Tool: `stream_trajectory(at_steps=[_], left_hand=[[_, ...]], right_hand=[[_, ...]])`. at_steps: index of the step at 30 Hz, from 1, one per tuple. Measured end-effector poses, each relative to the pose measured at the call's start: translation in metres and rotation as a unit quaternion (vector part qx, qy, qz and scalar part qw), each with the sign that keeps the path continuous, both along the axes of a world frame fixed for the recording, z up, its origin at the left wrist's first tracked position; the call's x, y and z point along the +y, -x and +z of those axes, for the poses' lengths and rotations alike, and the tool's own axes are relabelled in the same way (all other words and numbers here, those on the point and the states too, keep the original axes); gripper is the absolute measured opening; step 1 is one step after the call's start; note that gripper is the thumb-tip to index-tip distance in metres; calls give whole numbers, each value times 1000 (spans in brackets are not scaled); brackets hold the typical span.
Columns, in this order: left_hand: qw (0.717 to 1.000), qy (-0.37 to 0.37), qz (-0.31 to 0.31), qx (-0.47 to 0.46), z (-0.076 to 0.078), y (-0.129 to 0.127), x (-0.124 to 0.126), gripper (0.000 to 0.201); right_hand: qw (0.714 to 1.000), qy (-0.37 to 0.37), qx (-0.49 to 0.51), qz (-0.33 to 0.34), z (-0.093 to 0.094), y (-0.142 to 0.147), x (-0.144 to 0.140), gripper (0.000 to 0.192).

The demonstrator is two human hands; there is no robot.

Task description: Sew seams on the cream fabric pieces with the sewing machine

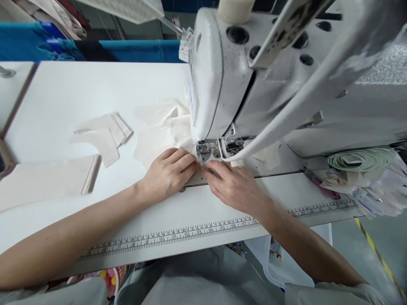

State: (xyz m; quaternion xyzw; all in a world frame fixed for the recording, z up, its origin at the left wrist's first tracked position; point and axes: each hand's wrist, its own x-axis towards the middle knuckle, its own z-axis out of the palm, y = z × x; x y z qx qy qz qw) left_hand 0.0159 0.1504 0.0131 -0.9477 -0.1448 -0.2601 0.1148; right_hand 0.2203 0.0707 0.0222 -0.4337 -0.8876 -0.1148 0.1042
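A white sewing machine (208, 80) stands on the table, its presser foot and needle area just beyond my fingertips. Cream fabric (159, 131) lies to the left of the machine head and runs under my left hand (170, 173), whose fingers are bent and pressed together on its edge. My right hand (232, 184) pinches at the fabric's edge in front of the presser foot, thumb and forefinger together. The fingertips of both hands nearly meet there. What lies directly between them is mostly hidden by the fingers.
Folded cream pieces (110, 133) and a longer cream stack (51, 180) lie at the left. A measuring tape (187, 233) runs along the front edge. At the right are a green coiled strip (359, 159), dark red-handled snips (324, 188) and scraps. A plastic bin (282, 264) stands below.
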Motion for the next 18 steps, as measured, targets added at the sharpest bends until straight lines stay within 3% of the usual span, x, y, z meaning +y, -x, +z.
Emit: stream_trajectory(at_steps=[8,18], left_hand=[[1000,-1,-7,6,1,0,-1,13],[1000,15,-5,27,-1,2,-4,15]], right_hand=[[999,8,48,6,-5,-7,0,25],[999,24,23,-10,-2,-2,1,24]])
